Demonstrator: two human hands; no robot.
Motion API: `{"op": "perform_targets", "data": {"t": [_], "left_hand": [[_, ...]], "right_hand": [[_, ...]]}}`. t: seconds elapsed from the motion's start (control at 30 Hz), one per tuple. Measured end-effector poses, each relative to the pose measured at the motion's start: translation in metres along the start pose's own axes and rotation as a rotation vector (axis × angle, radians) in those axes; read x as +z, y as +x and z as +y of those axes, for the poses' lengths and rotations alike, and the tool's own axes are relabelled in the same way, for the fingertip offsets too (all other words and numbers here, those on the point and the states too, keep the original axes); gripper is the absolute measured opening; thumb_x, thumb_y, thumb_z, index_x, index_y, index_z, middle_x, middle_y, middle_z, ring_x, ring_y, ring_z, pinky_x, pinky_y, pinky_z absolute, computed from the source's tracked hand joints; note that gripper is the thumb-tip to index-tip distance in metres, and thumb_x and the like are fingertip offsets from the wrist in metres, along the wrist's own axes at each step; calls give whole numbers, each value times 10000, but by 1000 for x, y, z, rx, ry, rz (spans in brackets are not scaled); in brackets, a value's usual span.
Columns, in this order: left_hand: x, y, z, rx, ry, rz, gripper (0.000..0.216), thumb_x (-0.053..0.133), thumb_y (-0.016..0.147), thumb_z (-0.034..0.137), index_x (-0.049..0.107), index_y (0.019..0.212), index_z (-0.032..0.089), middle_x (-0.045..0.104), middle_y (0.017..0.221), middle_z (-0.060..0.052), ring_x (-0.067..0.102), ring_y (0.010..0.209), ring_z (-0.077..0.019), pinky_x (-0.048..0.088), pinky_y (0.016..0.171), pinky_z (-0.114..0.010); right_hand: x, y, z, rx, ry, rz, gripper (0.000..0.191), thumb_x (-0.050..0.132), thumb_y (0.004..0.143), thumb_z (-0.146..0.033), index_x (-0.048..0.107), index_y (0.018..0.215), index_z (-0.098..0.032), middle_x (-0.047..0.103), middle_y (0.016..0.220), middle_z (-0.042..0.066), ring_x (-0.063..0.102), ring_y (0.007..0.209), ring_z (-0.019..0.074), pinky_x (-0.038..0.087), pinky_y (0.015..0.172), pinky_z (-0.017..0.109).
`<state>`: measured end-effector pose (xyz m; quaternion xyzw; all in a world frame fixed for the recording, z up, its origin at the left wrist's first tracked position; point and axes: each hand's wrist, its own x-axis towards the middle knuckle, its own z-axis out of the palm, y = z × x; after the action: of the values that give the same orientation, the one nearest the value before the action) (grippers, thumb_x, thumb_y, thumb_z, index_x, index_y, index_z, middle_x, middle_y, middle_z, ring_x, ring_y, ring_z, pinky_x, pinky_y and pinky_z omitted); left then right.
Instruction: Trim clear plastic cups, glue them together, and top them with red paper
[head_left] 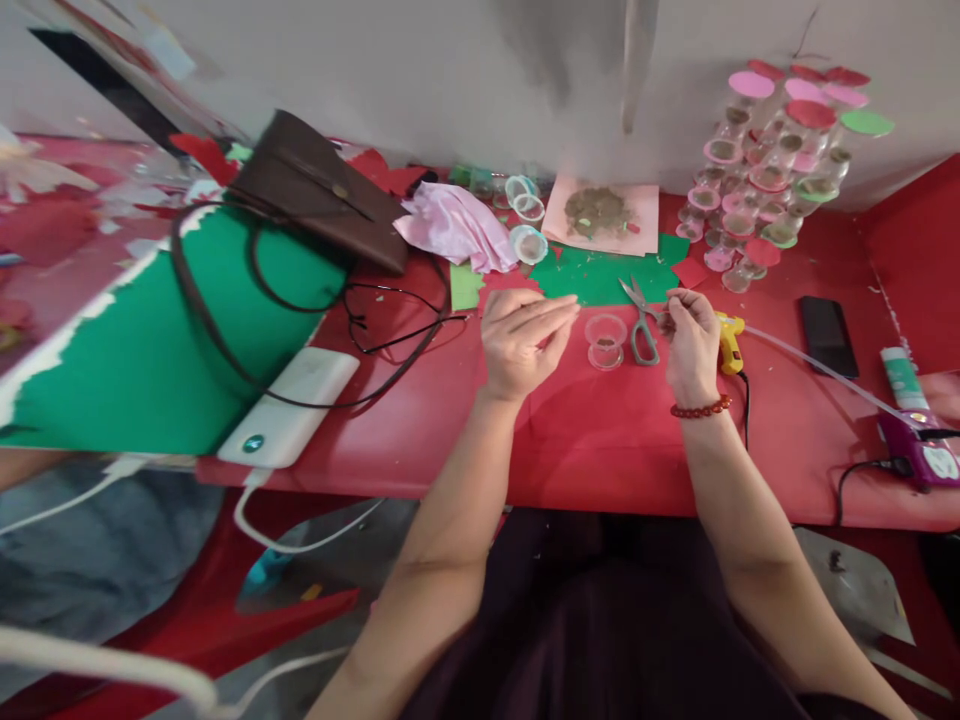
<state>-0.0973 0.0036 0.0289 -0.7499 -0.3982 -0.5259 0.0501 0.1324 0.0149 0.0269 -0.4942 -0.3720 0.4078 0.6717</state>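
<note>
My left hand (525, 340) hovers over the red desk (600, 440) with its fingers drawn narrow, thumb and fingertips pinched together and pointing right. Whether anything thin sits between them is too small for me to make out. My right hand (691, 340), with a red bead bracelet (701, 409) at the wrist, is curled tight, its fingertips closed just beside the handles of the scissors (641, 325). I cannot tell if they grip something or touch the scissors. Between my hands a small clear cup (605, 340) stands upright on the desk, apart from both. The yellow glue gun (729, 343) is mostly hidden behind my right hand; only its body and the black cord show. The scissor blades lie on a green paper sheet (600, 278). Farther back a pink sheet (600, 212) carries a brownish heap that is too blurred to name, and a stack of lidded cups (765, 170) leans near the wall. A dark phone (827, 335) lies well to the right. At the left a white power bank (289, 405) rests near a brown bag (322, 195), and its cable runs off below the desk edge.
</note>
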Motion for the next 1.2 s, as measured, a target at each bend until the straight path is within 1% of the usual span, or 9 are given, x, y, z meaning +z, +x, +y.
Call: {"op": "perform_targets", "data": {"t": [0.17, 0.4, 0.57, 0.7, 0.8, 0.87, 0.97, 1.07, 1.2], "left_hand": [[0, -3, -1, -49, 21, 95, 181, 647, 1002, 337, 818, 1008, 276, 846, 1030, -40, 740, 948, -225, 531, 957, -450], [8, -2, 14, 98, -16, -205, 137, 684, 959, 303, 820, 947, 306, 849, 995, 3, 722, 872, -208, 527, 914, -455], [9, -2, 14, 186, -48, -242, 152, 681, 932, 282, 829, 925, 317, 851, 969, 15, 725, 855, -205, 514, 900, -466], [7, -4, 14, 141, -109, -318, 166, 705, 923, 415, 831, 915, 308, 852, 985, -4, 733, 888, -222, 510, 962, -502], [3, 4, 17, 4, -143, -299, 340, 552, 1026, 485, 823, 1046, 280, 836, 1129, -43, 744, 1039, -229, 516, 1038, -495], [4, 16, 23, -88, -111, -319, 480, 375, 1094, 483, 760, 1264, 253, 767, 1335, -75, 692, 1256, -232, 479, 1142, -490], [17, 36, 38, -112, 20, -521, 621, 277, 1101, 528, 509, 1574, 199, 514, 1643, -120, 416, 1572, -269, 310, 1305, -512], [41, 44, 55, -94, 162, -716, 690, 253, 1098, 532, 343, 1661, 144, 323, 1746, -144, 224, 1656, -295, 174, 1353, -534], [68, 34, 61, -84, 176, -864, 712, 255, 1098, 506, 261, 1684, 101, 247, 1766, -161, 192, 1664, -294, 150, 1360, -523]], "right_hand": [[0, -1, -3, 23, 5, -23, 45, 629, 877, -186, 632, 858, -228, 587, 703, -64, 541, 575, 62, 419, 551, 206], [1, -3, -5, 25, 13, -18, 81, 607, 878, -155, 637, 857, -227, 584, 679, -66, 544, 566, 66, 417, 546, 206], [1, -2, -6, 11, 8, -5, 68, 611, 868, -171, 627, 843, -233, 559, 665, -75, 520, 546, 64, 405, 527, 206], [2, -1, -8, 19, 13, 2, 71, 603, 850, -167, 630, 835, -231, 561, 666, -73, 515, 542, 64, 408, 528, 209], [2, 1, -7, 8, 30, 26, 72, 597, 844, -165, 622, 829, -231, 546, 655, -74, 500, 530, 68, 399, 521, 214], [2, 2, -5, 2, 32, 41, 67, 595, 844, -170, 615, 835, -233, 542, 655, -74, 494, 530, 71, 395, 520, 218], [2, 3, -2, 7, 25, 57, 49, 594, 845, -189, 611, 848, -235, 561, 678, -68, 502, 546, 75, 404, 530, 222], [1, 3, -2, 15, 30, 69, 42, 594, 848, -197, 612, 862, -232, 582, 701, -61, 525, 573, 81, 423, 553, 226], [1, 4, -2, 24, 36, 80, 42, 598, 846, -195, 604, 863, -233, 563, 692, -67, 530, 588, 85, 433, 572, 227]]}}
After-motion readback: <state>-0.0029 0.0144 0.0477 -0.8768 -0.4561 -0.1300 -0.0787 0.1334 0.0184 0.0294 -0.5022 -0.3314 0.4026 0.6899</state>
